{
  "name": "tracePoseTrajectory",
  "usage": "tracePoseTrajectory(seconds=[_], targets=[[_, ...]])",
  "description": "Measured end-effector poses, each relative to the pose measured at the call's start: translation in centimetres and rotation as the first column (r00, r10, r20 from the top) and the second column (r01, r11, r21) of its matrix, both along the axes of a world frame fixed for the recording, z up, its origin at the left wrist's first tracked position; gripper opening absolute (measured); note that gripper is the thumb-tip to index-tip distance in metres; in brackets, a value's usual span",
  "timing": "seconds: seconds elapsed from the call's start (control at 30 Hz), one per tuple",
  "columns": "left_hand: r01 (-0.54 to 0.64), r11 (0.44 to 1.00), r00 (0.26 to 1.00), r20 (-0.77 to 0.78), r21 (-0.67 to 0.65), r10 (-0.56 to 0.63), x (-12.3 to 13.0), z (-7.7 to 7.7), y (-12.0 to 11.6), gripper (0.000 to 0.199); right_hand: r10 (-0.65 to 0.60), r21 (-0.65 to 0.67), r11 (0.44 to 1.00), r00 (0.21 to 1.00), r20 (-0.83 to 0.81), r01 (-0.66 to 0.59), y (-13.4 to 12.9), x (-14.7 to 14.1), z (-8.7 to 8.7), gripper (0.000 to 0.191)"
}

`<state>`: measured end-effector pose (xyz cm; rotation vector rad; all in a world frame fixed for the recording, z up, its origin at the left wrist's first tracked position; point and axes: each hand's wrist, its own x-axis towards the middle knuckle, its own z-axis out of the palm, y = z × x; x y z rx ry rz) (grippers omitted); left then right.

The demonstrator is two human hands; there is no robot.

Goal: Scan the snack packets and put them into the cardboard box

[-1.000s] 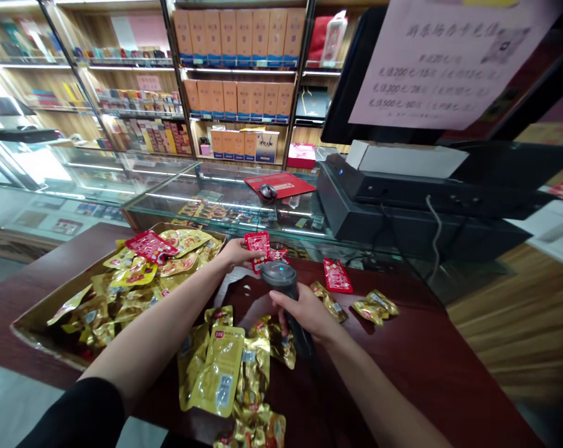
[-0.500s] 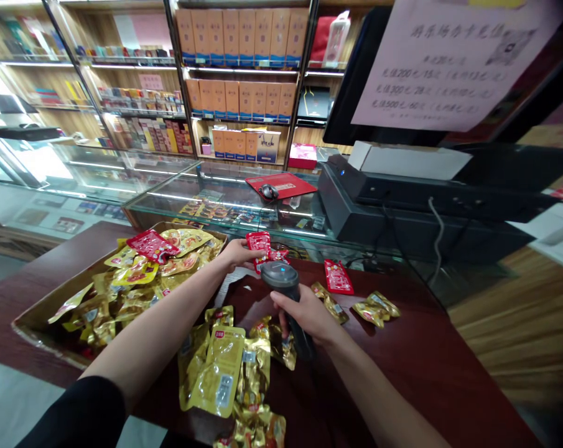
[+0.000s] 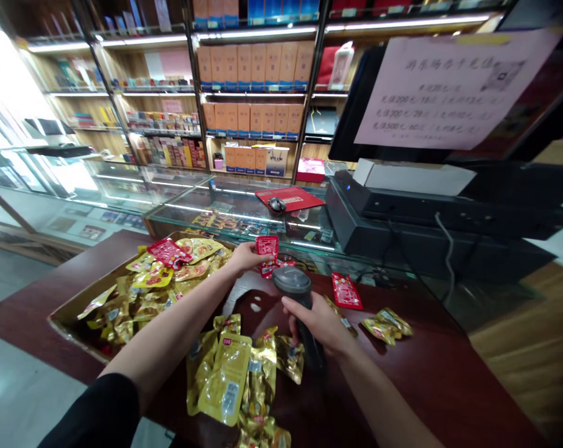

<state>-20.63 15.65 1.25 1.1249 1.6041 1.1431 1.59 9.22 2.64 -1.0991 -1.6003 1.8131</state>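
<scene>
My left hand (image 3: 246, 257) pinches a small red snack packet (image 3: 267, 250) by its left side, above the far part of the table. My right hand (image 3: 315, 320) is wrapped round the handle of a dark barcode scanner (image 3: 292, 281), whose head is just below and right of that packet. Another red piece of packaging lies partly hidden behind the scanner. Gold snack packets (image 3: 226, 379) lie in a loose group between my forearms. To the right of the scanner are a red packet (image 3: 346, 290) and a gold packet (image 3: 386, 326); one more gold packet is partly covered by my right hand.
An open cardboard box (image 3: 71, 339) full of gold and red packets stands at the left. Behind the table is a glass display counter (image 3: 192, 199) bearing a mouse (image 3: 276, 205) on a red mat (image 3: 304, 198). A monitor with a paper sign (image 3: 453, 93) stands at the right.
The camera view has tilted up and shifted slightly, so everything appears lower and farther right. Both hands keep their holds; the red packet looks a little more upright.
</scene>
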Motion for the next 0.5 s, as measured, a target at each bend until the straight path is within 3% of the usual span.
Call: tracePoseTrajectory(seconds=[0.1, 0.2, 0.33, 0.43, 0.5], targets=[[-0.029, 0.997, 0.989, -0.145, 0.076, 0.04, -1.1, 2.3, -0.5, 0.038, 0.003, 0.019, 1.0, 1.0, 0.007, -0.003, 0.0, 0.2, 0.3, 0.043], [-0.07, 0.988, 0.958, -0.267, 0.135, 0.104, -3.7, 5.2, -2.3, 0.038, 0.006, 0.018, 1.0, 1.0, 0.02, -0.007, -0.2, 0.2, 0.4, 0.044], [-0.073, 0.987, 0.939, -0.325, 0.141, 0.116, -9.1, 8.7, -6.8, 0.038, 0.03, 0.055, 0.998, 0.999, -0.012, -0.029, -0.7, 0.0, 0.7, 0.044], [-0.07, 0.992, 0.928, -0.358, 0.108, 0.105, -13.1, 10.3, -10.5, 0.04, 0.043, 0.056, 0.998, 0.999, -0.022, -0.042, -1.1, 0.0, 0.9, 0.043], [-0.142, 0.986, 0.911, -0.378, 0.09, 0.165, -15.2, 11.1, -12.4, 0.046, 0.048, 0.047, 0.998, 0.999, -0.01, -0.048, -1.2, -0.1, 1.1, 0.043]])
